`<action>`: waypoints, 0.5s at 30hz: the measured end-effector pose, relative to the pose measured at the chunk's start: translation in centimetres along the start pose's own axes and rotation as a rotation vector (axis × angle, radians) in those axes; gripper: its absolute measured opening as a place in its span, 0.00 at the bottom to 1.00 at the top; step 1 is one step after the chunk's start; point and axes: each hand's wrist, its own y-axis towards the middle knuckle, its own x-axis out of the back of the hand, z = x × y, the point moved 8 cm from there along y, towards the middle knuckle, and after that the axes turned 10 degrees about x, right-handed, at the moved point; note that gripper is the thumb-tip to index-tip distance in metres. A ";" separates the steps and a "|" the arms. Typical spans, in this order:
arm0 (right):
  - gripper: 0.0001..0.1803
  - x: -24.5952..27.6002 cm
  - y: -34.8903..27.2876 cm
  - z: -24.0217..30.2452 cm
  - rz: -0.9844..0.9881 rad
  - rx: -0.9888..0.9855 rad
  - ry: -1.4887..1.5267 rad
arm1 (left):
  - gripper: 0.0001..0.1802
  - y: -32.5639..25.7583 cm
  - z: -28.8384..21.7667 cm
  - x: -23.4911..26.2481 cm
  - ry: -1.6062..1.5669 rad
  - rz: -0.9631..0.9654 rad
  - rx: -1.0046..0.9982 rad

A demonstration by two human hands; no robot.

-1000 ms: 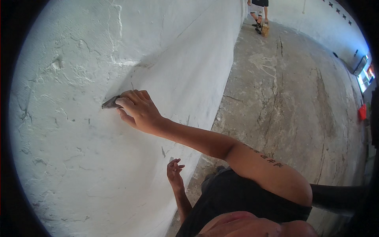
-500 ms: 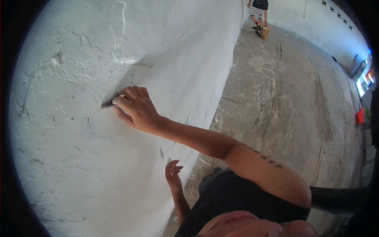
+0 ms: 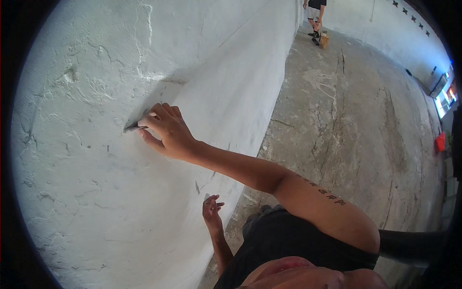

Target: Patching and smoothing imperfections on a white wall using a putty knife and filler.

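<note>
My right hand (image 3: 166, 131) reaches across to the white wall (image 3: 144, 231). It pinches a small, thin, dark flat scraper (image 3: 136, 127) between thumb and fingers. The scraper's tip meets the wall surface or lies very close to it; most of its body is hidden by the fingers. Lower down, my left hand (image 3: 211, 210) is raised beside the wall with its fingers loosely bent and apart. Nothing shows in it, and I cannot tell whether it touches the wall. Around the scraper the paint is uneven, with ridges, chips and small dark marks.
A cracked, stained concrete floor (image 3: 346, 125) stretches along the wall's right side. Far off, a person (image 3: 315, 14) in a dark top and light shorts stands by a brown box (image 3: 324, 40). At the right edge are a red object (image 3: 440, 141) and a bright opening (image 3: 445, 100).
The scraper has tilted slightly in my right hand, which has hardly moved. My left hand stays nearly in place. The distant person's arm has shifted up from the box.
</note>
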 end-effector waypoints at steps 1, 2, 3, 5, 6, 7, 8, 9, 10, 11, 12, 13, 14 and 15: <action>0.09 0.0 0.0 -0.2 0.005 -0.054 0.025 | 0.19 -0.1 0.0 0.0 -0.001 -0.002 0.000; 0.09 0.0 0.0 0.1 0.006 -0.053 0.029 | 0.19 -0.2 0.1 0.1 -0.015 -0.002 0.000; 0.08 0.0 0.0 -0.1 0.008 -0.100 0.055 | 0.19 -0.3 0.1 0.1 -0.029 -0.003 0.001; 0.08 0.0 -0.7 -0.8 0.014 -0.156 0.076 | 0.19 -0.1 0.6 -0.1 -0.031 -0.002 0.006; 0.07 0.0 -1.0 -1.2 0.000 -0.193 0.103 | 0.19 0.0 0.9 -0.2 -0.033 -0.001 0.007; 0.06 -0.1 -1.1 -1.4 -0.013 -0.228 0.135 | 0.19 -0.2 0.8 -0.2 -0.034 -0.005 0.008; 0.06 -0.3 -1.1 -1.3 -0.011 -0.228 0.138 | 0.19 -0.3 0.7 -0.2 -0.036 -0.002 -0.003; 0.06 -0.6 -1.5 -1.8 -0.049 -0.305 0.278 | 0.19 -0.4 0.6 -0.2 -0.038 0.001 -0.014; 0.06 -1.0 -1.7 -2.2 -0.087 -0.380 0.420 | 0.19 -0.3 0.7 -0.2 -0.040 -0.001 -0.015; 0.06 -1.2 -1.8 -2.0 -0.085 -0.379 0.422 | 0.19 -0.3 0.8 -0.2 -0.031 0.001 -0.021; 0.07 -1.4 -2.2 -2.0 -0.118 -0.438 0.485 | 0.19 -0.2 0.9 -0.3 -0.021 0.005 -0.028; 0.08 -1.5 -2.4 -2.0 -0.151 -0.496 0.550 | 0.19 -0.3 0.9 -0.3 -0.023 0.001 -0.029; 0.08 -1.4 -2.3 -1.8 -0.149 -0.495 0.553 | 0.19 -0.3 0.9 -0.4 -0.034 0.008 -0.027; 0.08 -1.8 -2.6 -2.0 -0.111 -0.575 0.597 | 0.19 -0.3 0.9 -0.6 -0.044 0.015 -0.026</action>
